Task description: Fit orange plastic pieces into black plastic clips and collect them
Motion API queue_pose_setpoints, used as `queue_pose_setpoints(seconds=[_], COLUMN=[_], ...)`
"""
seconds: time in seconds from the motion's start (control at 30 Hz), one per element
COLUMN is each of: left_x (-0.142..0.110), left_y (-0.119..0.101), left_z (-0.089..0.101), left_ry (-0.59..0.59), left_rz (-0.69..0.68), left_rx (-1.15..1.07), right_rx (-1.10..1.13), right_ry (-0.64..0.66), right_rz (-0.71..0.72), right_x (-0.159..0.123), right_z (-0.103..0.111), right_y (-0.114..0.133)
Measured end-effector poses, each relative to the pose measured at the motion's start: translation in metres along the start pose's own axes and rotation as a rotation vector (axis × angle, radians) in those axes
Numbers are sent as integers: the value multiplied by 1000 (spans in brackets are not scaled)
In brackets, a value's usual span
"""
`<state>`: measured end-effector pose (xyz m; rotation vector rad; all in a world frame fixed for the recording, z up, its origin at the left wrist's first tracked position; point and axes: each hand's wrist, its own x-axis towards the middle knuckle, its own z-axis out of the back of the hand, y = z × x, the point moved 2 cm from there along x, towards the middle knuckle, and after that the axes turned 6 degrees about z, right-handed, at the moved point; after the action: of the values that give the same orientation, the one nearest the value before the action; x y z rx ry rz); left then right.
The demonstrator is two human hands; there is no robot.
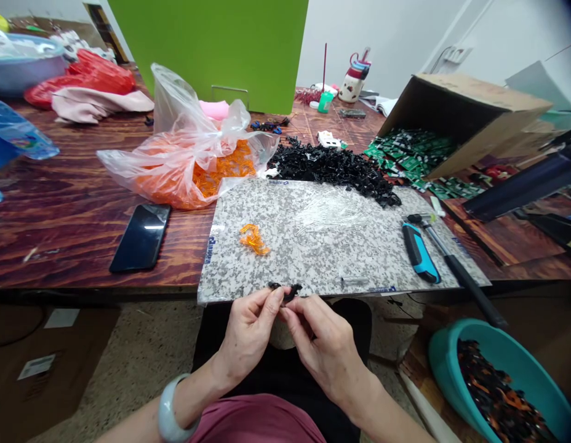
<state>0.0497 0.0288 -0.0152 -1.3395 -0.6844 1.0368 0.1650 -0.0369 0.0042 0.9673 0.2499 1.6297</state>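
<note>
Both hands [251,329] [325,335] on part [293,291] near slab's edge [225,295]

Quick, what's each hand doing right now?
Left hand: closed, thumb and fingers pinching a small black part.
Right hand: closed, fingertips pinched at the small black part too.

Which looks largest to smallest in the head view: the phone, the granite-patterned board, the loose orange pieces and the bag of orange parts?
1. Granite-patterned board
2. Bag of orange parts
3. Phone
4. Loose orange pieces, taken as one cluster
</note>
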Motion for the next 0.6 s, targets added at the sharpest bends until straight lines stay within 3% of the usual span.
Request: queue_pose_setpoints(seconds=[0.23, 0.4, 0.6], left_x=[0, -4, -7], left_y=[3, 3, 4], left_z=[-1, 0, 1], left_ry=[16, 13, 16], left_rz=[-56, -159, -313], left_rx=[112, 261, 358], right_rx=[123, 114, 33], right_ry=[29, 134, 219], right_rz=[-207, -315, -348], right_x=[3, 10, 10], right_z=[4, 6, 7], right_y=[-6, -11, -17])
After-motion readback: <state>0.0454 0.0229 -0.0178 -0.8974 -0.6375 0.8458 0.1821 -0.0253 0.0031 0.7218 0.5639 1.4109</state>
